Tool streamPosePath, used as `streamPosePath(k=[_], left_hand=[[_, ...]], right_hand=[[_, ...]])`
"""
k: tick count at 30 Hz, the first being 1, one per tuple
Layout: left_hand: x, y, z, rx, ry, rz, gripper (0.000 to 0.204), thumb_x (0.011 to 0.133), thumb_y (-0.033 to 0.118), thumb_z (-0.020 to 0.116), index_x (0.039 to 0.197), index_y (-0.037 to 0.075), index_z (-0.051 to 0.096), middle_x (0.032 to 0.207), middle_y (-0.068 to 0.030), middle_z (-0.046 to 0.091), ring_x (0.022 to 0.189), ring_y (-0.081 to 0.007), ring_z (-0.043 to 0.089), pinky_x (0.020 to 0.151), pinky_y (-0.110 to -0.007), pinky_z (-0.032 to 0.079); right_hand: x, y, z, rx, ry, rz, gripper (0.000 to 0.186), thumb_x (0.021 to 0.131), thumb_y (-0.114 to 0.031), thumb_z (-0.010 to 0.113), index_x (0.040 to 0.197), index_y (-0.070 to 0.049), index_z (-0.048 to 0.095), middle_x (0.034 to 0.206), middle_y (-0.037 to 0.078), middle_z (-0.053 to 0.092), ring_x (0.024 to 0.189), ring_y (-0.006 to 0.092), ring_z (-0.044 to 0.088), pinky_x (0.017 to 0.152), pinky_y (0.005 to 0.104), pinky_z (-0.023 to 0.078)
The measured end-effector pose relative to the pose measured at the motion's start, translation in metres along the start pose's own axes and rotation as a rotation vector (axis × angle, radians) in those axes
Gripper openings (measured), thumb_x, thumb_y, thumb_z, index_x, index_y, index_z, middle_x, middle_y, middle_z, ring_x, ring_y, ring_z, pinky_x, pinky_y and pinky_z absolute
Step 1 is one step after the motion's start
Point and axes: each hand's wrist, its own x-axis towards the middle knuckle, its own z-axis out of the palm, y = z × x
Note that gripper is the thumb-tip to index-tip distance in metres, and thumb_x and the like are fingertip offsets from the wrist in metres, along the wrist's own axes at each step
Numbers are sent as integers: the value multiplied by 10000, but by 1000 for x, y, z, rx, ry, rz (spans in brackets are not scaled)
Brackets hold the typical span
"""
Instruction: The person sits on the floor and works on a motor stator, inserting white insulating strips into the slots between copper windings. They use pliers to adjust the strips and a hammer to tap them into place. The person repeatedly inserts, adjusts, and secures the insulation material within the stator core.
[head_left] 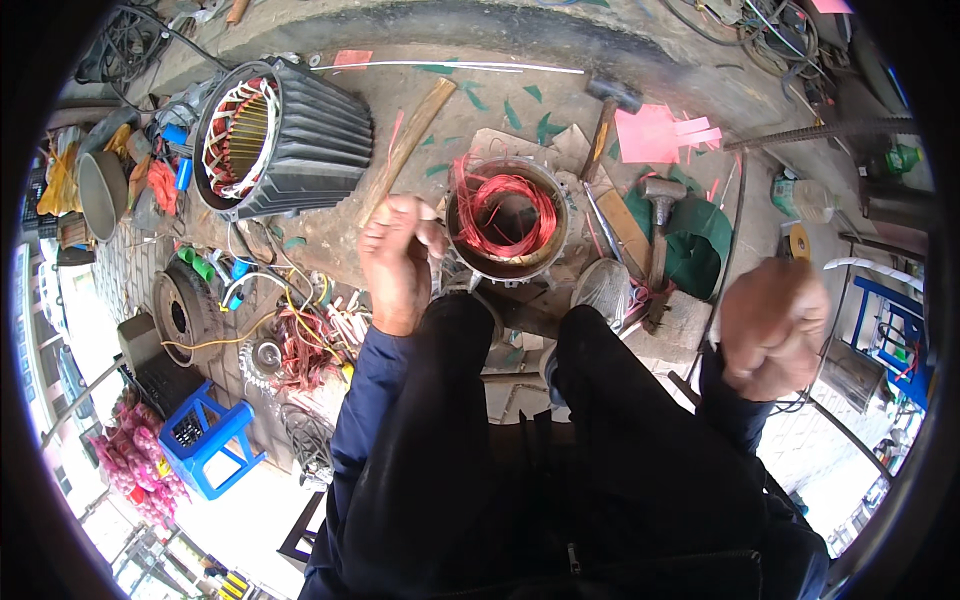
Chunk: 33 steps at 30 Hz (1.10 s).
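Between my feet stands a round metal motor stator housing [562, 232] with a toothed rim. Bundles of red enamelled copper wire [543, 212] loop round inside it, some rising over its far left edge. My left hand [398, 258] is raised beside the housing's left edge, fingers curled together; whatever they hold, if anything, is hidden. Out to the right and well away from the housing is my right hand [775, 328], somewhat blurred. Its fingers are bent inward, and I cannot make out anything in them.
A larger finned motor housing [325, 135] with laced windings lies at upper left. A wooden stick [415, 130], two hammers [660, 190] [612, 95], pink sheets [645, 135] and green scraps surround the stator. Scrap wire [305, 345] and a blue stool [205, 440] are at left.
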Motion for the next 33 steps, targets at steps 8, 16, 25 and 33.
streamPosePath(k=[8, 16, 25, 33], left_hand=[[10, -10, -13, 414, 116, 65, 121, 1046, 84, 627, 1135, 69, 707, 831, -20, 625, 675, -122, 576, 617, -244, 449], [14, -22, -2, 1298, -227, 376, 127, 913, 28, 712, 1030, 66, 681, 988, -152, 665, 814, -396, 696, 707, -487, 557], [5, -7, -3, 537, -82, 133, 172, 1072, 156, 637, 943, 42, 647, 779, -27, 655, 616, -123, 569, 581, -276, 472], [5, 46, 8, 334, -108, 318, 219, 1096, 223, 607, 942, 67, 610, 780, -13, 615, 548, -45, 435, 487, -203, 321]], right_hand=[[21, 101, -17, -721, 51, 601, 176, 1020, -44, 651, 1143, -46, 777, 802, 10, 702, 646, 45, 591, 570, 212, 472], [24, 146, -22, -1163, 67, 307, 131, 940, -99, 704, 1010, 8, 736, 1003, 197, 753, 922, 373, 744, 800, 397, 580], [45, 167, -47, -981, 98, 378, 168, 968, -122, 737, 1075, 7, 749, 919, 112, 766, 810, 203, 714, 777, 329, 562], [73, 161, -51, -933, -109, 404, 164, 996, -122, 712, 1080, 15, 743, 920, 49, 733, 843, 105, 652, 808, 276, 532]])
